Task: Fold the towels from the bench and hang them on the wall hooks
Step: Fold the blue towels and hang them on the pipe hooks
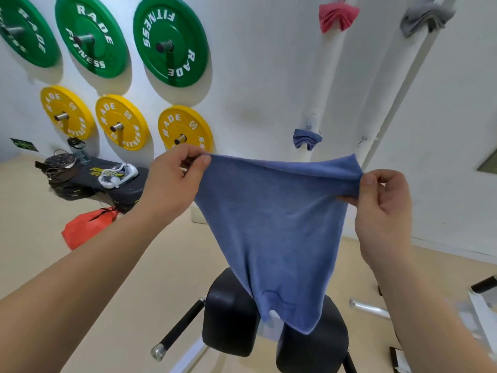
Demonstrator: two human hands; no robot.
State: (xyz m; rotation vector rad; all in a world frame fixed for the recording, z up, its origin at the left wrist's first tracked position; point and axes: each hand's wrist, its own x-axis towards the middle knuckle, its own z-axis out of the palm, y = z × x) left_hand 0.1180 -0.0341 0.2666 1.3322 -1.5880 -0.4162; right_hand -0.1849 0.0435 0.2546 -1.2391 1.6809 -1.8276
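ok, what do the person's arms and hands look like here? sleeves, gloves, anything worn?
Nothing worn that shows. The left hand and right hand are bare, with no gloves and no rings on the fingers in view. The left forearm and right forearm are bare to the frame edge, with no sleeve, watch or wristband. No markings or cables.

Three green weight plates (183, 36) hang on the wall (269, 90) at eleven o'clock, three yellow plates (126, 114) just below them. An orange bag (80, 228) lies on the floor (27, 216) at nine o'clock.
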